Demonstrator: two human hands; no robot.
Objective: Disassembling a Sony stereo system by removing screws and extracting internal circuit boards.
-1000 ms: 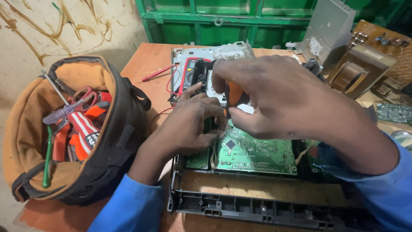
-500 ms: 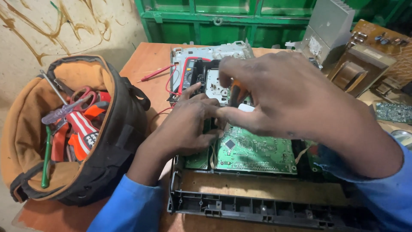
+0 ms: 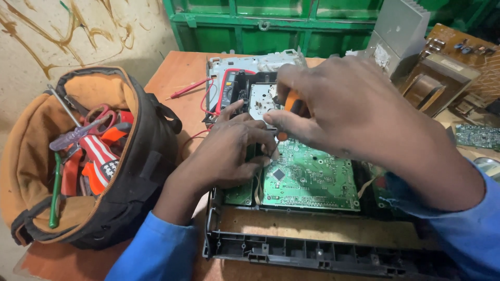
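Note:
An opened electronic device in a black chassis (image 3: 323, 255) lies on the wooden table, with a green circuit board (image 3: 307, 179) showing inside. My right hand (image 3: 344, 109) is shut on an orange-handled screwdriver (image 3: 291, 106), held upright over the board's upper left corner. My left hand (image 3: 232, 151) rests on the board's left edge just below the screwdriver, its fingers curled around the tip area. What the fingers pinch is hidden. Behind the hands lies a grey metal drive frame (image 3: 255, 65) with a red wire.
An open brown and black tool bag (image 3: 104, 156) at the left holds scissors, pliers and screwdrivers. A red probe (image 3: 187, 88) lies on the table. Transformers and loose boards (image 3: 442, 78) crowd the right. A green metal cabinet (image 3: 271, 26) stands behind.
My right hand has turned the screwdriver slightly and shifted a little to the right. My left hand has stayed at the board's edge.

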